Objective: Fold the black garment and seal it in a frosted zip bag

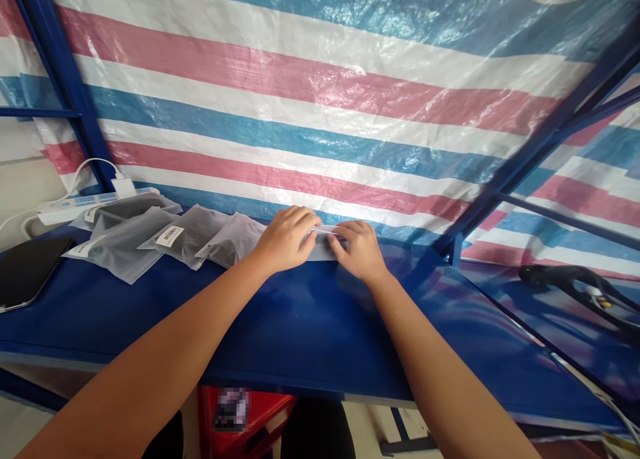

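Observation:
A frosted plastic bag point(323, 251) lies at the back of the blue table, partly covered by my hands. My left hand point(290, 239) grips its left side, thumb and fingers closed at the upper edge. On the other side my right hand point(359, 247) pinches the same edge between thumb and fingers. What the bag contains cannot be made out. Left of my hands, several similar grey bags overlap in a row; one bag point(193, 236) carries a white barcode label point(169, 236).
A white power strip point(75, 208) with a plugged-in charger point(123, 186) stands at the back left. A black tablet-like device point(30, 271) lies at the left edge of the blue table point(310, 332). Black cables point(575, 279) lie right of the blue frame post. Below is a red stool point(265, 416).

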Motion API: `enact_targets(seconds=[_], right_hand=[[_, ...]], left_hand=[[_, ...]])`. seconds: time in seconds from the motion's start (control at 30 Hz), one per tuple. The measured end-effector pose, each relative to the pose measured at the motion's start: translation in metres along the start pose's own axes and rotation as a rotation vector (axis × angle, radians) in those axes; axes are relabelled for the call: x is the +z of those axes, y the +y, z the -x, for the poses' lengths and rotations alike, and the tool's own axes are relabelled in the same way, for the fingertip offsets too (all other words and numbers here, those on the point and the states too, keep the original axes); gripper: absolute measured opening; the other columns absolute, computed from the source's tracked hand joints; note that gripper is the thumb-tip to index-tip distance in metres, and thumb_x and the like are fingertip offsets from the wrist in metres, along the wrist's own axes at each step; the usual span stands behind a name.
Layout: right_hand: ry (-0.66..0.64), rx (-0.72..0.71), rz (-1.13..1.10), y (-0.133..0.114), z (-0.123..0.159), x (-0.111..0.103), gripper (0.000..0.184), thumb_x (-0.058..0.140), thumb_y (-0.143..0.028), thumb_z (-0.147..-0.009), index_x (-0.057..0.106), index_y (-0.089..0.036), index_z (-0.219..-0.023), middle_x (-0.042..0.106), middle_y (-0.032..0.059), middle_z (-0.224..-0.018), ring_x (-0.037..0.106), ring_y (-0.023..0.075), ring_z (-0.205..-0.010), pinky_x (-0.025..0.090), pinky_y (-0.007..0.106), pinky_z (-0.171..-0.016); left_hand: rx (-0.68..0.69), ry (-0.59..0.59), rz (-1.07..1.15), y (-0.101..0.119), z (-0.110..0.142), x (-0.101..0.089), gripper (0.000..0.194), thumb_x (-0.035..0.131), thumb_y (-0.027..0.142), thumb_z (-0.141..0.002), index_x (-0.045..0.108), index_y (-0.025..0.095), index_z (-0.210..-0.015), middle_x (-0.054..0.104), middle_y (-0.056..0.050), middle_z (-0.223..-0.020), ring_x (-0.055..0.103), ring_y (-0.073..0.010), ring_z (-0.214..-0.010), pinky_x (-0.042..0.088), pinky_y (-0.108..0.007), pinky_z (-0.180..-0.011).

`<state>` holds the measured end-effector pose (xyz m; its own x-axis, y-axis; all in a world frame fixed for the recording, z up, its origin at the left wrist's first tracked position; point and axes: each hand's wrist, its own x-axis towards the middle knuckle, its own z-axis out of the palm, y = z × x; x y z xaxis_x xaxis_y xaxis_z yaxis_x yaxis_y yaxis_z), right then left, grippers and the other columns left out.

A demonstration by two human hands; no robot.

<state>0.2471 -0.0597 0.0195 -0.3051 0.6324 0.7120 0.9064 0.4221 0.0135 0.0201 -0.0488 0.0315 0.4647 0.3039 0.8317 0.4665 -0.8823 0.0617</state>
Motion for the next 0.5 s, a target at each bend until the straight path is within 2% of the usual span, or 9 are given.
enact_targets(seconds=[0.13,0.3,0.5], right_hand=[[0.046,0.025,-0.005,0.006,0.000,-0.001,0.023,0.056,-0.035,-0.093,0.074,-0.021,-0.094,0.073,0.0069,-0.105,0.061,0.0272,-0.102,0.041,0.044,-0.096],[0.078,0.060,0.012,0.010,-0.001,-0.003,0.020,0.056,-0.030,-0.091,0.073,-0.020,-0.096,0.073,0.0071,-0.104,0.062,0.0272,-0.100,0.042,0.044,-0.095],[0.095,0.112,0.082,0.018,0.001,0.000,0.019,0.056,-0.024,-0.086,0.073,-0.020,-0.092,0.074,0.0073,-0.103,0.063,0.0288,-0.097,0.043,0.044,-0.091]], left_hand=[[0.001,-0.048,-0.033,0.008,0.000,0.003,0.017,0.049,0.013,-0.093,0.056,0.020,-0.107,0.063,-0.007,-0.109,0.058,-0.0239,-0.103,0.045,-0.039,-0.087],[-0.070,-0.046,-0.075,-0.006,0.007,0.008,0.027,0.049,0.010,-0.091,0.056,0.019,-0.115,0.063,-0.008,-0.115,0.056,-0.0249,-0.110,0.043,-0.041,-0.093],[-0.101,-0.093,-0.131,-0.014,0.008,0.006,0.016,0.049,0.013,-0.093,0.059,0.020,-0.101,0.067,-0.004,-0.096,0.059,-0.0237,-0.095,0.043,-0.040,-0.085]])
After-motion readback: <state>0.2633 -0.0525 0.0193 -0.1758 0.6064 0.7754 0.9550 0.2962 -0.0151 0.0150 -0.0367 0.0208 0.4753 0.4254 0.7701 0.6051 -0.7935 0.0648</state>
